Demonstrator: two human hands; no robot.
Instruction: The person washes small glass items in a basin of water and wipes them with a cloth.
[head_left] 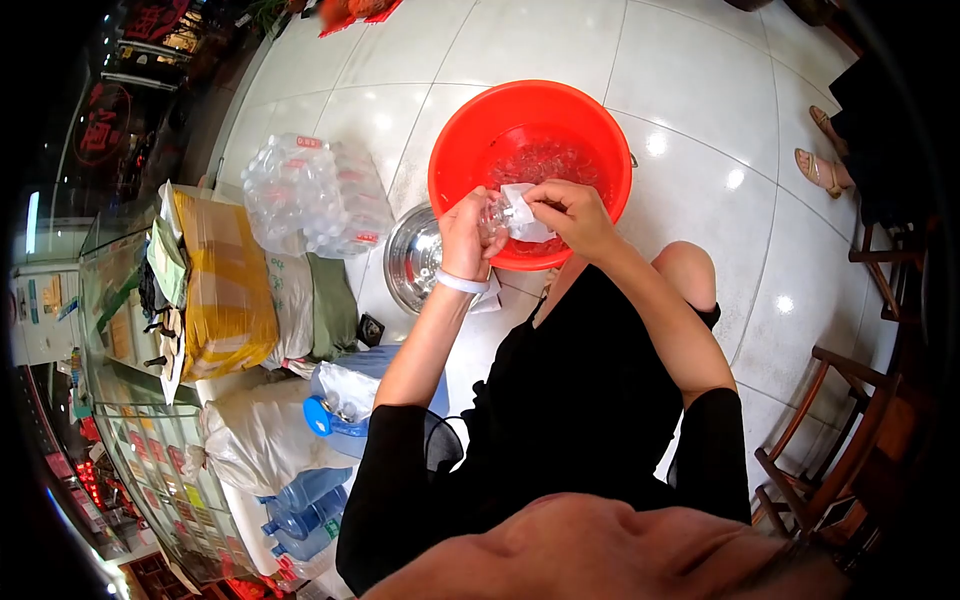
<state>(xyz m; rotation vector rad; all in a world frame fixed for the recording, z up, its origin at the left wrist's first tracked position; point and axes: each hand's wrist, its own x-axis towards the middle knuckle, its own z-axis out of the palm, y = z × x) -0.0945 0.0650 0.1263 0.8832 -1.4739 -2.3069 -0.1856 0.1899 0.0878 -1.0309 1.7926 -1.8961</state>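
**Clear vessel [491, 213] over red tub [452, 150]: poss. slip**

L hand [463, 236] grip wrapped round vessel; R hand [572, 214] grip pinching white sheet [520, 205] at vessel's right end, both over tub's near side. Poss. trouble: smooth wall sliding in L grip cd drop vessel into tub; hard tug cd tear sheet; dipping too low cd soak it. Tub holds clear pcs [545, 162], prob. in water. Metal bowl [397, 258], left of tub: contents unclear.

L hand [466, 235]: clear cont. [492, 214]; R hand [575, 213]: wht sheet [519, 206], over tub [604, 135].
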